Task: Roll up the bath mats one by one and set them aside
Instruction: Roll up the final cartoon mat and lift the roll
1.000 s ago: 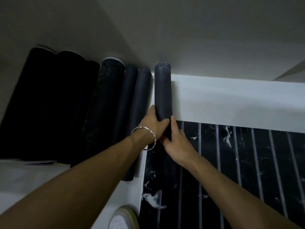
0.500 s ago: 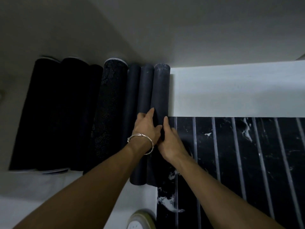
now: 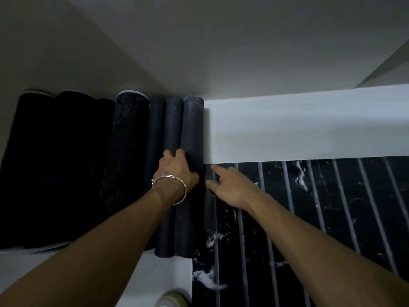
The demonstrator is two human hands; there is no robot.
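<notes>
**A:** ok so where are the hands at? The left hand is stretched forward, arm nearly straight, bangle on the wrist. Its grip is wrapped over the rightmost rolled mat, fingers curled on top, thumb side pressed to the roll.

**B:** yep, holding that roll. The right hand is off it though, just beside it, palm down, fingers spread loose, index pointing at the roll. Grip's wide, nothing in it.

**A:** and the roll itself?

**B:** Lying flat on the floor, last in a row of rolled mats, touching the dark grey one on its left. Far ends of the row sit near the wall. To its right is the unrolled black marble-look mat with pale stripes, with white floor beyond it.

**A:** a shoe tip shows at the bottom edge too.
</notes>
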